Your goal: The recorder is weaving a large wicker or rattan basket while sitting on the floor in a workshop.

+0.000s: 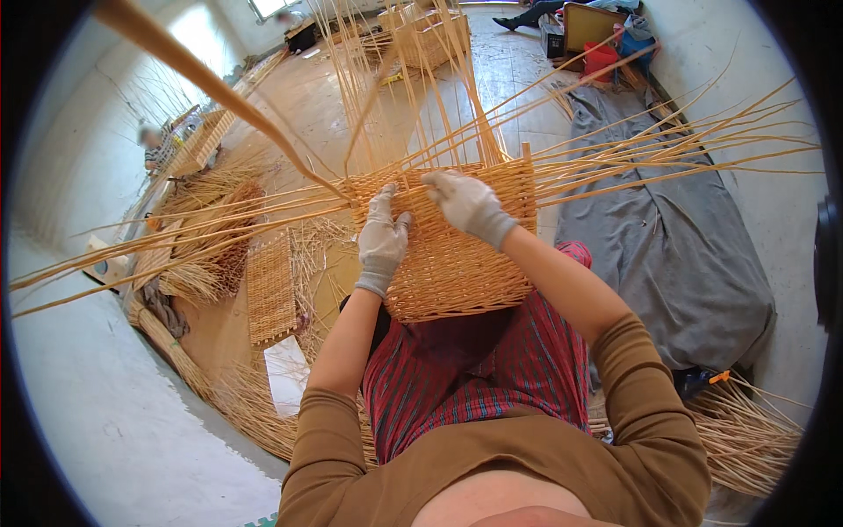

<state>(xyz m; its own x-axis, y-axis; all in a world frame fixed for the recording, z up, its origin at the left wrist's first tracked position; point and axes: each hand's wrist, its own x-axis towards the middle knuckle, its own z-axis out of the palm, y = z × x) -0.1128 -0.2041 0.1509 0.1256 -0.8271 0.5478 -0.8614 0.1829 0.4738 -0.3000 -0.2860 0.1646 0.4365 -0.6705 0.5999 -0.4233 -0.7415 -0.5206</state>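
A woven wicker panel [457, 281] rests upright across my lap, long loose canes [597, 171] fanning from its upper edge and both sides. My left hand [385, 237], in a pale glove with a grey cuff, grips the panel's upper left, thumb against the weave. My right hand [464, 205], gloved alike, is at the top edge just right of it, its fingers curled at the weave; what they hold is too small to make out. A thick cane [202, 75] slants close to the camera from upper left toward the panel.
A flat woven mat [270, 294] and cane bundles [211, 255] lie on the left. A grey cloth [667, 263] covers the right side. Behind are a woven basket [428, 39], a red bucket [600, 61], a seated person [154, 154] at left and another person's legs [536, 18].
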